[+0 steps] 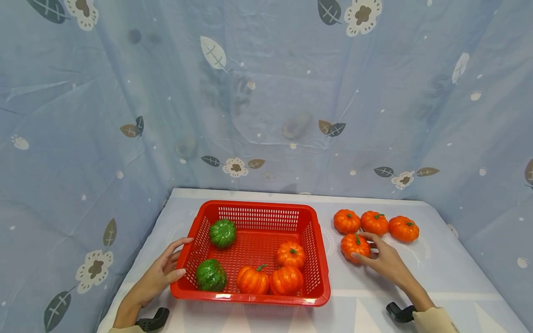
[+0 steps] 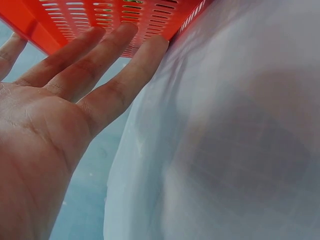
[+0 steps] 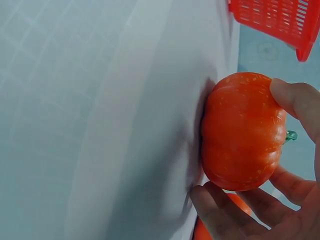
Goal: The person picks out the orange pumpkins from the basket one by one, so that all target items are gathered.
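Note:
My right hand (image 1: 385, 260) holds a small orange pumpkin (image 1: 354, 247) with a green stem, thumb on one side and fingers on the other. In the right wrist view this pumpkin (image 3: 244, 131) sits at the table surface, between thumb and fingertips. To the left, my left hand (image 1: 160, 273) rests against the left side of a red plastic basket (image 1: 250, 299). Its fingers (image 2: 117, 97) reach out nearly straight to the slotted wall in the left wrist view. Inside the basket lie two green pumpkins (image 1: 222, 233) and three orange pumpkins (image 1: 290, 254).
Three more orange pumpkins (image 1: 374, 223) stand in a row behind the right hand. The table (image 1: 449, 273) has a pale patterned cover. Behind it and at both sides hangs a blue curtain (image 1: 266, 101) with flowers and leaves.

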A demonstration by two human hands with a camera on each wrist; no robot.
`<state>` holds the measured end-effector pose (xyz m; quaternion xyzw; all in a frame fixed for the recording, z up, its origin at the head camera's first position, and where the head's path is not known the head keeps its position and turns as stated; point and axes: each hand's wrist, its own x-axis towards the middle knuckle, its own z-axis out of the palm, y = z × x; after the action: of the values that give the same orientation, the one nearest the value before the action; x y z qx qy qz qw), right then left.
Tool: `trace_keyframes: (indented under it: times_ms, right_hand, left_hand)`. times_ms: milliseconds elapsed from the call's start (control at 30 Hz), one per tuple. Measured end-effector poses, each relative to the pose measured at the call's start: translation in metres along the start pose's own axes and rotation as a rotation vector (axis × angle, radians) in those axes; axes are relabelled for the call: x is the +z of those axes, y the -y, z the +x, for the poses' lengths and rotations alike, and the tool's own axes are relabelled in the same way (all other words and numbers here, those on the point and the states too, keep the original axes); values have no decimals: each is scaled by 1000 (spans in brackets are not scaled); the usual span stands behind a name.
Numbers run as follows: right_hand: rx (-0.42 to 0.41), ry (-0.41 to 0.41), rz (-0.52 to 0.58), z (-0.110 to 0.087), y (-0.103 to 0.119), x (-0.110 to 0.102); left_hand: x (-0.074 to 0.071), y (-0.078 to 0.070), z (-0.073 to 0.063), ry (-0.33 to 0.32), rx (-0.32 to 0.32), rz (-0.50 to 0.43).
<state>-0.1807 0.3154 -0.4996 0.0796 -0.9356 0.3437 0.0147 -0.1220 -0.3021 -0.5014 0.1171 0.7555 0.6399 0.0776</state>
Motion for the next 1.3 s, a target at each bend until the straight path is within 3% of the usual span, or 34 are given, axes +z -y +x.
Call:
trace_keyframes:
  times_ms: [367,633,967,1300]
  right_hand:
    - [3,27,-60,3,0,-3]
    - [-101,-35,-49,5,9,-17]
    - [-148,-59,-74,12,48,-41]
    - [-275,2,-61,33,99,-32]
  left_hand:
    - [0,1,-1,11,1,-19]
    - [-1,2,-1,12,7,-20]
    - [-1,1,-2,-4,-10,-9]
    - [3,-3,0,-20,-35,0]
